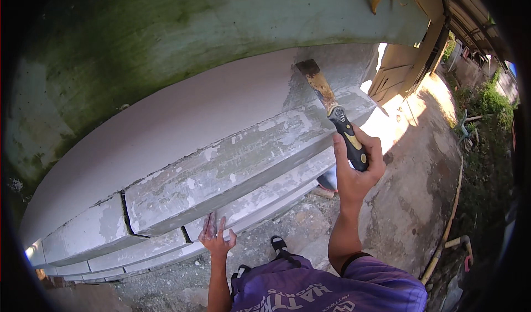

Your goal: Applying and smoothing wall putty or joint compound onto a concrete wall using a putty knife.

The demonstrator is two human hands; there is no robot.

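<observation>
My right hand is wrapped round the black-and-yellow handle of a scraper, its rusty blade raised toward a darker grey patch on the recessed wall. Below that wall run stepped white ledges with peeling paint, patchy grey areas and dark gaps at the joints. My left hand, fingers apart and dusted pale, rests at the lower ledge, just right of a dark joint.
A green-stained wall overhangs above. Brown boards and sheet roofing stand at the upper right. A speckled concrete floor lies below, bordered on the right by plants and pale pipes. My sandalled feet show beneath me.
</observation>
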